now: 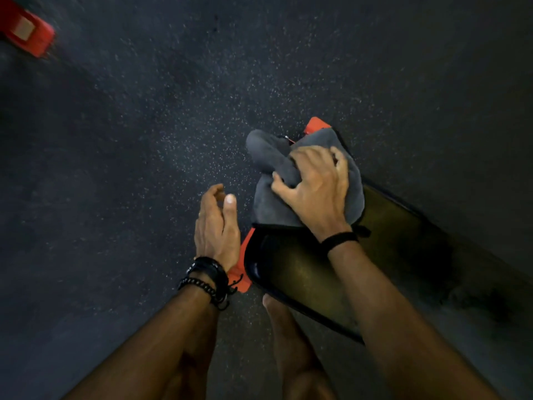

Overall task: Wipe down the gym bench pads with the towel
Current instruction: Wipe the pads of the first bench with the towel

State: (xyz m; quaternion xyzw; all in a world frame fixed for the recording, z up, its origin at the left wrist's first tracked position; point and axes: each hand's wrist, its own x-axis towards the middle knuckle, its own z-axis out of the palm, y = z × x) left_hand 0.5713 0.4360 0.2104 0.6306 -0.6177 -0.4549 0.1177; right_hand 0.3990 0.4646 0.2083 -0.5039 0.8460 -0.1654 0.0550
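— Where's the towel?

— The grey towel (305,180) is bunched on the far end of the black bench pad (300,272), draped over that end so part of it hangs past the left side. The right hand (314,187) is on top of it, fingers curled and dug into the folds — gripping the cloth against the pad.

— And the other hand?

— The left hand (216,226) is just left of the pad, apart from it and from the towel, holding nothing. The fingers are loosely bent, the thumb up; it's relaxed, not a fist.

— What's under the pad?

— Orange frame (243,272) shows at the near left corner, and a bit more orange pokes out beyond the towel at the far end. Below is dark speckled floor (144,125).

— Anything else?

— Dark bracelets (207,278) on the left wrist, a thin black band (340,239) on the right. A bare foot (277,316) stands by the pad's near edge. A blurred red object (27,27) sits far off at the upper left — I can't tell what it is.
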